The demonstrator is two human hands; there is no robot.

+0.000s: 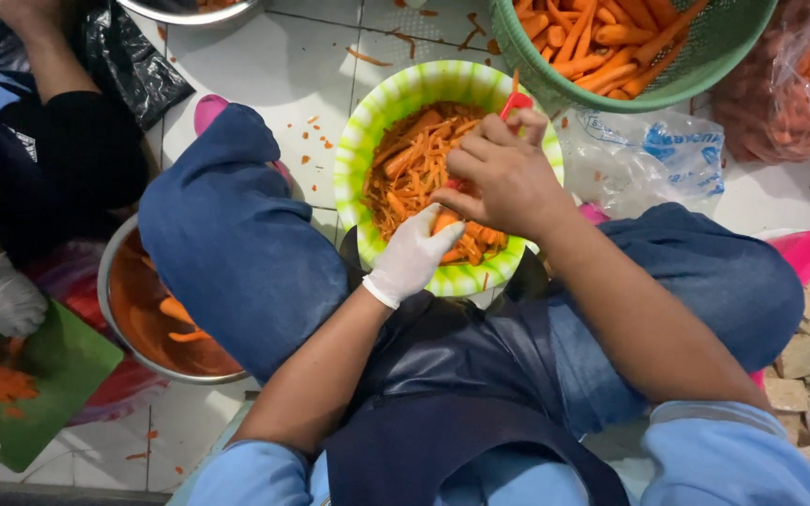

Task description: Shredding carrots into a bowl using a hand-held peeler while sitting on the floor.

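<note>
Sitting low on the tiled floor [311, 56], knees in blue trousers spread, w/ a dark apron across the lap; both forearms are reached fwd over the lap, elbows bent, wrists meeting above the green-and-white striped bowl [367, 131] set between the knees. The left hand [412, 255], in a white glove, is curled shut around the lower end of a carrot [444, 221], held over the bowl's near side; the right hand [503, 173], bare, is closed on a red-handled peeler [516, 101], knuckles up, blade hidden behind the fingers. The carrot is judged light, stiff, prob. wet and slick once skinned; best gripped at the thick end, so the glove helps. Orange strips [405, 169] are heaped in the bowl. To the left a steel bowl [110, 281] w/ carrot bits is seen; beyond it another person's gloved hand [2, 295] at a green cutting board [39, 394]. Farthest, a green basket [705, 56] of peeled carrots and a clear bag [780, 84] of more.
</note>
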